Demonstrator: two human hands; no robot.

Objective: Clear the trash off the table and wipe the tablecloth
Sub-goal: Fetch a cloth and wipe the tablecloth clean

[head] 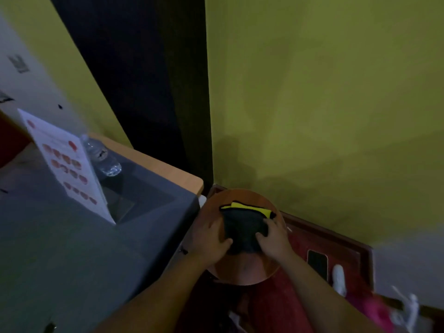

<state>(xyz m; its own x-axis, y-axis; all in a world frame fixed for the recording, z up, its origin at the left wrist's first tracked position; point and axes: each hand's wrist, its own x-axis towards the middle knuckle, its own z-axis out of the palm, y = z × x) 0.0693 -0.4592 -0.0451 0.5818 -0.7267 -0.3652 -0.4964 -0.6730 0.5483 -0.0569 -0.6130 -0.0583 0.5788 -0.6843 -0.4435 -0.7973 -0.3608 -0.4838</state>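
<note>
Dark cloth [242,230] w/ yellow edge: bunched on round wooden stool [242,272], just beside grey-clothed table [72,248]. Left hand [209,239] & right hand [274,239]: fingers curled, clamped on cloth's sides. On table: menu card [67,164], water bottle [103,157].

At lower left the grey tablecloth [60,248] lies open. A standing menu card [67,164] and water bottle [102,157] block the upper left. The yellow wall [324,104] closes off the right.
</note>
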